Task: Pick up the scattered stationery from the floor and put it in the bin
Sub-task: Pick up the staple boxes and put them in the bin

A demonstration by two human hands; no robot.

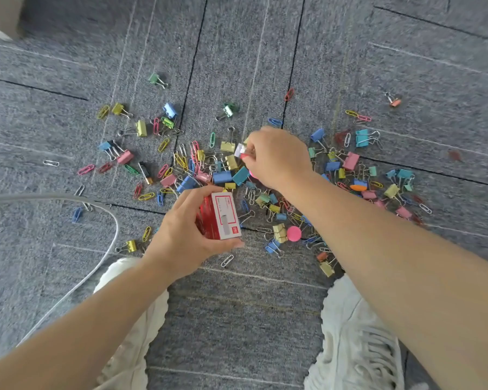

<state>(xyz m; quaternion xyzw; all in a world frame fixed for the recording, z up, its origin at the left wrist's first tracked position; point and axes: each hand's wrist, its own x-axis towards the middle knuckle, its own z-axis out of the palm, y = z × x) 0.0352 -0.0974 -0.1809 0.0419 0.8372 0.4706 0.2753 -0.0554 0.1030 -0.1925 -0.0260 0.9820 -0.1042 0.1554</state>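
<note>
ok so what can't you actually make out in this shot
Head view:
- The small pale piece in the right hand: mostly covered by that hand, and blurred.
- Print on the red and white box: too small to read; the left hand covers part of it.
- The curved white rim at left: cut off by the frame edge; cannot tell whether it is the bin.

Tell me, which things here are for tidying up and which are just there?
For the job: binder clips, paper clips, pink round disc, red-and-white box gripped by the left hand, small pale piece pinched by the right hand.
Just there: grey carpet, white fringed trousers.
</note>
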